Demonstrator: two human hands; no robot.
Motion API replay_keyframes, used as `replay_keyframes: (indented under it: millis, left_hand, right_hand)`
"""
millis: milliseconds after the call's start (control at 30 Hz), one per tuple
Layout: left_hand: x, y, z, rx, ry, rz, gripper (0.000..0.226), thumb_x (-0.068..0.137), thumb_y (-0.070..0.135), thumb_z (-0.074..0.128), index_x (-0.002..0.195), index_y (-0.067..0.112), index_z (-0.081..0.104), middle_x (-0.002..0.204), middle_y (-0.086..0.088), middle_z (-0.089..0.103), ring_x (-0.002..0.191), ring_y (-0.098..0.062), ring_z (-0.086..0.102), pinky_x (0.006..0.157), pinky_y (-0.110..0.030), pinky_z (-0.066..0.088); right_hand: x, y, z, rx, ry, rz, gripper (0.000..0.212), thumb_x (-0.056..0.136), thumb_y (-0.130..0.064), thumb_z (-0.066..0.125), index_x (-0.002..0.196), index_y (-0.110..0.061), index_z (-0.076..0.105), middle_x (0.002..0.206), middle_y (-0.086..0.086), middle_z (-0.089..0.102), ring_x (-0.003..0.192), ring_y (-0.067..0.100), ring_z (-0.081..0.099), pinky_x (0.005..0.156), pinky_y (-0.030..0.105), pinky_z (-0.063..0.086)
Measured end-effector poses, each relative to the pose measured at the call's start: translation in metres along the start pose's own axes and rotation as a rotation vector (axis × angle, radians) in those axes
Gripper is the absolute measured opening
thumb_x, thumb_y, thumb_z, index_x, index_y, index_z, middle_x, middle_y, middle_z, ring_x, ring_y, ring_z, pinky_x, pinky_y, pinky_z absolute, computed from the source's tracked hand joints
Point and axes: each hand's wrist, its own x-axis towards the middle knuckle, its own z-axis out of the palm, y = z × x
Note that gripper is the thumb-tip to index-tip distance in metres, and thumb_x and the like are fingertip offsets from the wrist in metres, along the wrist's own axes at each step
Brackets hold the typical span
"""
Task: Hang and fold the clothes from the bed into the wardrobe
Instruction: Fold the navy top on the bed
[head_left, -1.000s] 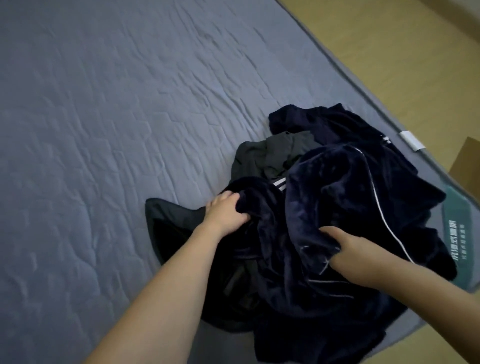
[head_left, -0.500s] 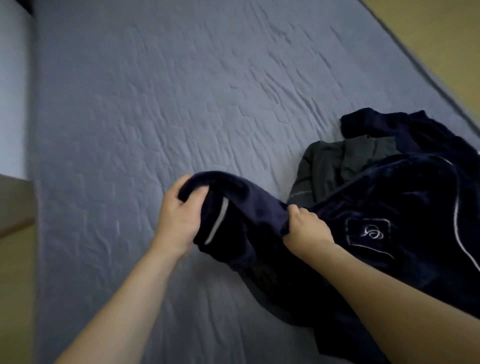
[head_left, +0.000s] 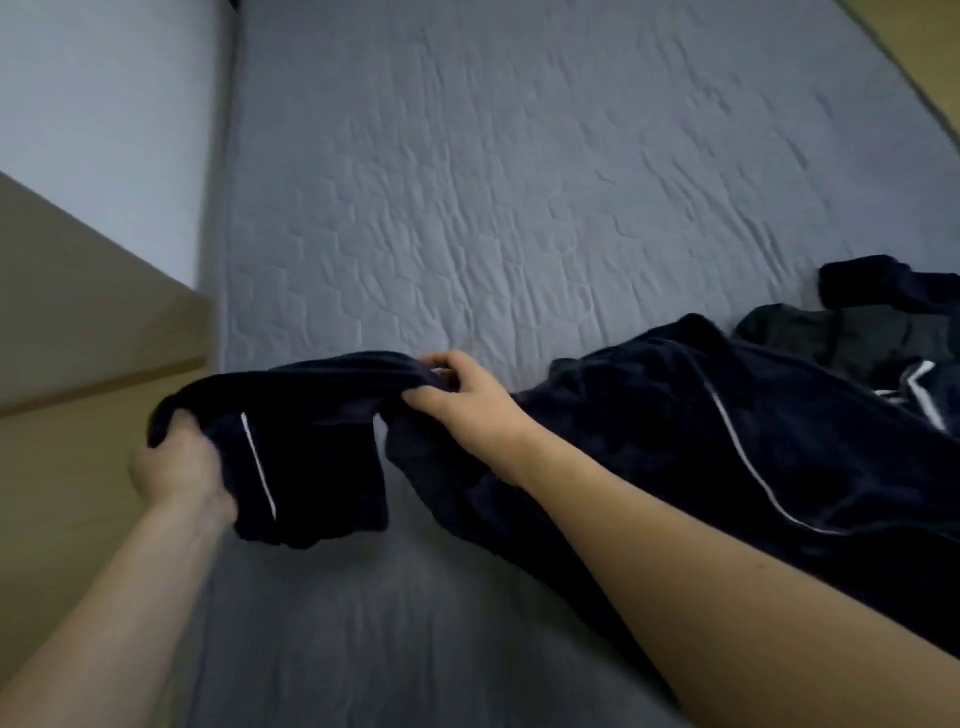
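A navy velvet garment (head_left: 649, 415) with thin white piping stretches across the grey quilted bed (head_left: 493, 182), from the lower left toward the right edge. My left hand (head_left: 176, 467) grips its left end, which hangs folded with a white stripe showing. My right hand (head_left: 462, 397) pinches the top edge of the same garment a little further right. Behind it at the far right lies a dark grey garment (head_left: 841, 338), and another navy piece (head_left: 872, 278) beyond that.
A white wall (head_left: 104, 104) runs along the bed's left side. A beige panel or furniture edge (head_left: 78, 338) stands at the left, close to my left hand. Wooden floor (head_left: 930, 47) shows at the top right corner.
Both hands have pulled the navy garment leftward out of the pile and stretched it. My view has swung left, so the pile now sits at the right edge.
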Motion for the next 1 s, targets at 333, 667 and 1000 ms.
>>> replay_keyframes:
  millis: [333,667,1000]
  left_hand:
    - [-0.024,-0.163,0.009,0.593,-0.402,-0.248,0.065,0.069,0.022,0.070,0.127,0.007,0.043,0.121,-0.013,0.054,0.102,-0.033,0.058,0.089,-0.040,0.052]
    - [-0.014,-0.272,0.027,-0.026,-0.102,-0.837,0.068,0.076,0.040,0.075,0.134,0.012,0.051,0.133,-0.017,0.056,0.114,-0.038,0.058,0.097,-0.055,0.048]
    - [-0.016,-0.228,-0.051,-0.380,-0.588,-0.592,0.031,0.091,0.018,0.062,0.122,0.017,0.065,0.116,-0.013,0.069,0.104,-0.034,0.067,0.082,-0.046,0.056]
  right_hand:
    - [-0.046,0.127,-0.080,-1.283,-0.004,0.604,0.092,0.084,-0.050,0.056,0.152,-0.026,-0.001,0.159,0.005,0.001,0.145,0.031,0.007,0.115,0.053,0.013]
    - [-0.035,0.187,-0.071,-1.593,0.071,0.316,0.085,0.089,-0.045,0.044,0.152,-0.022,-0.008,0.158,0.006,-0.018,0.145,0.032,-0.011,0.117,0.052,-0.002]
    - [0.140,0.128,0.126,-1.244,-0.401,0.012,0.111,0.071,-0.081,0.049,0.152,-0.029,-0.005,0.159,0.003,0.015,0.148,0.019,0.005,0.117,0.047,-0.010]
